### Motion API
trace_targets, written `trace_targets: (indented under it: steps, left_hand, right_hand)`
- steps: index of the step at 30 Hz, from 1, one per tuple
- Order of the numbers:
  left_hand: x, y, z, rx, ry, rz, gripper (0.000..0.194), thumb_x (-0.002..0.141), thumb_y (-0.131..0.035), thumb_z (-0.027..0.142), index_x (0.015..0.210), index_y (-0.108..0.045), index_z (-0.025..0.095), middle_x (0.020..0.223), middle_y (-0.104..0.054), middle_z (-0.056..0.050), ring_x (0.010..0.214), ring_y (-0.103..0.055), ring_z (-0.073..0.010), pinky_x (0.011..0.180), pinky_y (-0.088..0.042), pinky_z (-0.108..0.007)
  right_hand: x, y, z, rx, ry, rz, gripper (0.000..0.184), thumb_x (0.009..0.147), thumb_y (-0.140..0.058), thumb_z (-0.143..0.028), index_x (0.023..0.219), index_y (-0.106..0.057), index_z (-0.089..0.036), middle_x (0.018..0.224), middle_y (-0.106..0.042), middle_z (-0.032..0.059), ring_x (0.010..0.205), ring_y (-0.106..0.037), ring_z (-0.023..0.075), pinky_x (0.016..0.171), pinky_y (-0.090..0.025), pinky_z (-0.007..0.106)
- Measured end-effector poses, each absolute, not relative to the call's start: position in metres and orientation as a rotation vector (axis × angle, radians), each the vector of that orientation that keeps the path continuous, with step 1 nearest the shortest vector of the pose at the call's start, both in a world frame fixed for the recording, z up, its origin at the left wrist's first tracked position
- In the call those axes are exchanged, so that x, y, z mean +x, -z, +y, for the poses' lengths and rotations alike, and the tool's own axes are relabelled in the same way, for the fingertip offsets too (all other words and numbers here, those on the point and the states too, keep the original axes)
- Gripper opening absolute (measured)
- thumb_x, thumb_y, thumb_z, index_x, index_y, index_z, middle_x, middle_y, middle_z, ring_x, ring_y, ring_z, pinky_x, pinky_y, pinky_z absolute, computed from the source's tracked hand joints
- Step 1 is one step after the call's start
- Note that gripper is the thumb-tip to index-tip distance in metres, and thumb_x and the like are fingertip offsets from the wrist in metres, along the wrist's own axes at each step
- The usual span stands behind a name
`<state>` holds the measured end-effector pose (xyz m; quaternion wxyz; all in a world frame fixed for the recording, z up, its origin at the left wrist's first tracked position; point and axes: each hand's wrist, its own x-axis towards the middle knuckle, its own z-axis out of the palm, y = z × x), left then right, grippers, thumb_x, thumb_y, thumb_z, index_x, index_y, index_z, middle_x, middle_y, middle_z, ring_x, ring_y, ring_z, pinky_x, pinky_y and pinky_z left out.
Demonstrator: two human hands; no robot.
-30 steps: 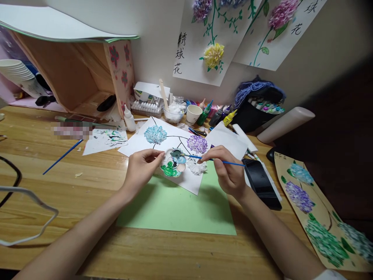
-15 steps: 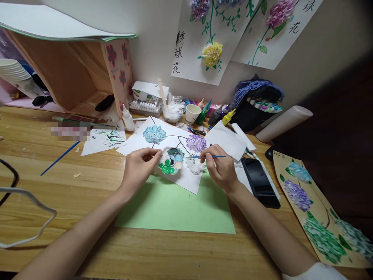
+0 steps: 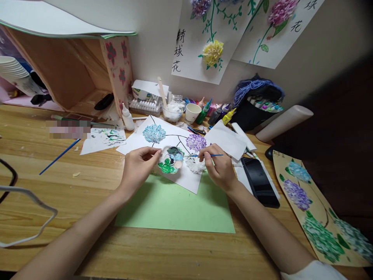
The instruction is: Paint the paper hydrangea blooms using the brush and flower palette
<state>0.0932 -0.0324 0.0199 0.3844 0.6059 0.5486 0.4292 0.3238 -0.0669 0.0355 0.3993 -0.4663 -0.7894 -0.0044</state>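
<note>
My left hand (image 3: 142, 165) pinches the left rim of a small round paint palette (image 3: 170, 160) smeared with green, dark grey, light blue and pale pink. In my right hand (image 3: 220, 167) is a thin blue paintbrush (image 3: 214, 155), its tip pointing left near the palette's right edge. Whether the tip touches the palette I cannot tell. Below both hands lies a white sheet (image 3: 183, 184) with dark painted stems, a textured blue flower (image 3: 154, 133), a purple flower (image 3: 196, 142) and a white flower (image 3: 195, 165). The palette covers part of this sheet.
A green sheet (image 3: 175, 214) lies under the painting. Paint bottles (image 3: 204, 112), a paper cup (image 3: 192, 113) and a tub of white material (image 3: 174, 112) stand behind it. To the right are a black phone (image 3: 260, 182) and a finished flower picture (image 3: 309, 210); another blue brush (image 3: 60, 157) lies left.
The brush in my right hand has shifted slightly left toward the palette. My left hand and the palette stay nearly still.
</note>
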Motion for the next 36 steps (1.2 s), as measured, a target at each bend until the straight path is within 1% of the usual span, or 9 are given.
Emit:
trace_targets:
  steps: [17,26,36]
  left_hand:
    - [0.0930,-0.0210,-0.0322,1.532,-1.098,1.393,0.030,0.073,-0.068,0.044,0.083,-0.075,0.017,0.083,-0.076,-0.006,0.072,-0.068,-0.0189,0.064,-0.052,-0.026]
    - [0.0931,-0.0218,-0.0326,1.537,-1.092,1.399,0.028,0.073,-0.068,0.043,0.083,-0.075,0.017,0.082,-0.076,-0.006,0.072,-0.068,-0.0184,0.064,-0.051,-0.025]
    - [0.0930,-0.0215,-0.0327,1.532,-1.086,1.400,0.029,0.073,-0.068,0.043,0.084,-0.075,0.016,0.082,-0.075,-0.006,0.072,-0.068,-0.0183,0.064,-0.051,-0.025]
  right_hand:
    - [0.3241,-0.0380,-0.0687,-1.154,-0.016,-1.964,0.025,0.093,-0.035,-0.016,0.076,-0.052,-0.022,0.071,-0.060,0.0031,0.070,-0.055,0.0178,0.066,-0.044,0.033]
    - [0.3226,-0.0333,-0.0668,-1.141,0.020,-2.025,0.021,0.092,-0.037,-0.013,0.080,-0.053,-0.021,0.071,-0.060,0.0035,0.071,-0.055,0.0180,0.065,-0.044,0.032]
    - [0.3225,-0.0366,-0.0677,-1.159,0.021,-2.040,0.023,0.092,-0.037,-0.012,0.076,-0.051,-0.021,0.068,-0.058,0.0027,0.069,-0.054,0.0166,0.065,-0.043,0.030]
